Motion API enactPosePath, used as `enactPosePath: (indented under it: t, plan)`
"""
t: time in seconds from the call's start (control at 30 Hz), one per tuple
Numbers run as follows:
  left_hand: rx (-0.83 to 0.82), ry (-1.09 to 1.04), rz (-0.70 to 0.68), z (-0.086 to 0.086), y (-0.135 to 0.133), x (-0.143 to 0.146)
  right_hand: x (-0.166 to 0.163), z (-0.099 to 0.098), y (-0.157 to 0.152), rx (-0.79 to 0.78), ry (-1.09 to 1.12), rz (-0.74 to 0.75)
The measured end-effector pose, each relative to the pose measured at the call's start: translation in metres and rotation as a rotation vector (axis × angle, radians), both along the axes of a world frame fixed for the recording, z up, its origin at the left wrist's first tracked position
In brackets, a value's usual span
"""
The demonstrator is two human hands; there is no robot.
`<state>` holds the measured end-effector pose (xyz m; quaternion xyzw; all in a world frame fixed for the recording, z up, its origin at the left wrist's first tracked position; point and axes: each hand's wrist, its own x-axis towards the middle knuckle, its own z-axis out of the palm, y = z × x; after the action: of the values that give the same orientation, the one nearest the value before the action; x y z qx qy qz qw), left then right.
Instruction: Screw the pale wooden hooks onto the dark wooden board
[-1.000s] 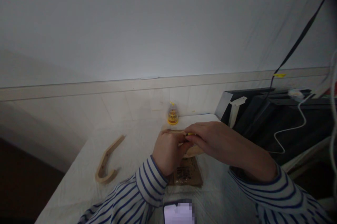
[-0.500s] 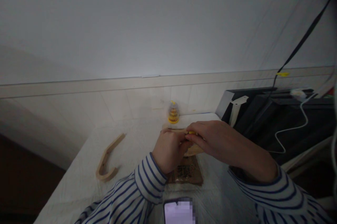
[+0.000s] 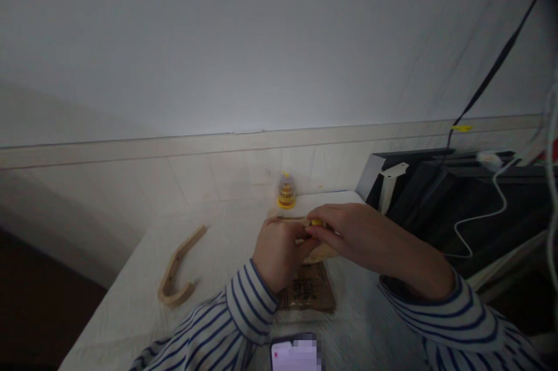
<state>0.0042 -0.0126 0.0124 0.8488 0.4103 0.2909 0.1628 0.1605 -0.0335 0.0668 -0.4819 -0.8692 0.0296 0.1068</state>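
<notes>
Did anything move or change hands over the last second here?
Nothing visibly changed. The left hand and right hand stay closed together on the pale wooden part, the right pinching a small yellow item. The curved wooden piece, brown packet and phone lie where they were; only the view drifted slightly.

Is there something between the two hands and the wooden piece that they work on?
Nothing visible stands between them. The left hand grips the wooden piece directly. The right hand meets it from the other side and pinches a small yellow thing. A brown packet lies on the table under them.
</notes>
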Motion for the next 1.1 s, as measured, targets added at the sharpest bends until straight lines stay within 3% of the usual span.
enactPosePath:
  t: [0.37,0.8,1.1]
  plan:
    - [0.015,-0.022,-0.024,-0.0044,0.0017,-0.0016,0.0036,0.0038,-0.0018,-0.024,0.075,0.112]
    - [-0.057,-0.026,-0.071,-0.0031,0.0047,-0.0035,0.0030,0.0017,-0.0012,0.016,0.029,0.036]
    - [-0.065,-0.026,-0.147,0.0037,0.0070,-0.0067,0.0023,0.0020,-0.0012,0.028,0.046,0.062]
